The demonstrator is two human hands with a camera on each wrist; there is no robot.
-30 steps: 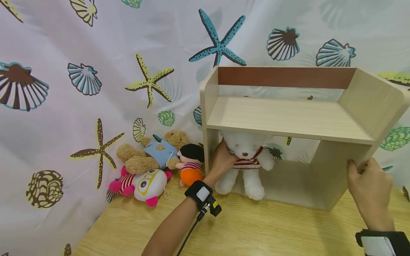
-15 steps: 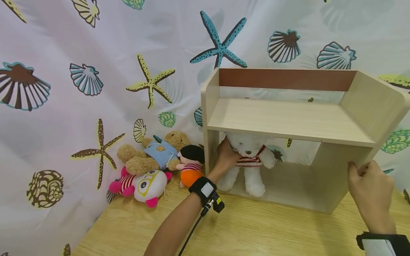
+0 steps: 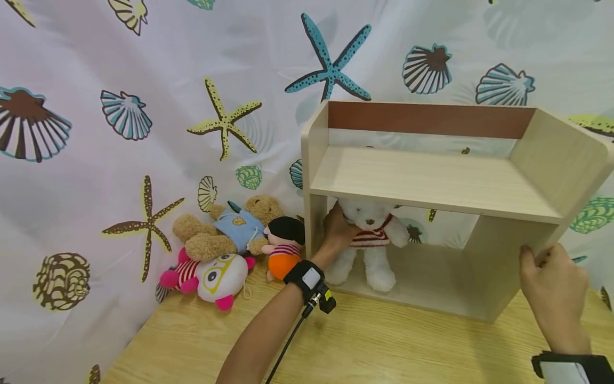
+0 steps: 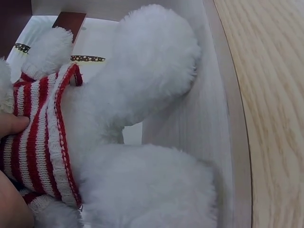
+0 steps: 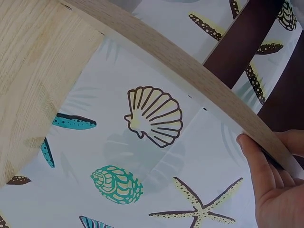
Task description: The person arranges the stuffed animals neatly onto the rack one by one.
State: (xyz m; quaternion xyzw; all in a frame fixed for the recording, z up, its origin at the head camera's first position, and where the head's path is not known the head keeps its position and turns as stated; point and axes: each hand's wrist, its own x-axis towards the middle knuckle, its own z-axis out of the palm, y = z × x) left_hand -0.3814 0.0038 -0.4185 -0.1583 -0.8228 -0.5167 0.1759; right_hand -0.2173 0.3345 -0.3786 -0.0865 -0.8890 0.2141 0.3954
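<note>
A white plush bear (image 3: 380, 262) in a red-and-white striped knit dress stands upright in the lower left compartment of a small wooden shelf (image 3: 431, 173). The upper board hides the top of its head. My left hand (image 3: 341, 232) reaches inside and grips the bear at its side. In the left wrist view, a thumb presses the striped dress (image 4: 40, 137), while the other fingers are mostly hidden. At the shelf's outer right, my right hand (image 3: 556, 296) holds the front edge of the side panel. The right wrist view has fingers and thumb on either side of that panel (image 5: 190, 71).
Left of the shelf lie a brown plush bear in a blue top (image 3: 242, 229), a pink-and-white plush toy with yellow glasses (image 3: 223, 280) and a doll in a black cap (image 3: 284, 250). A patterned curtain (image 3: 158, 64) hangs behind the wooden table (image 3: 384, 341).
The white bear has gone slightly deeper into the compartment, with its feet drawn back from the front edge. My left hand moved in with it. The right hand keeps its hold on the panel.
</note>
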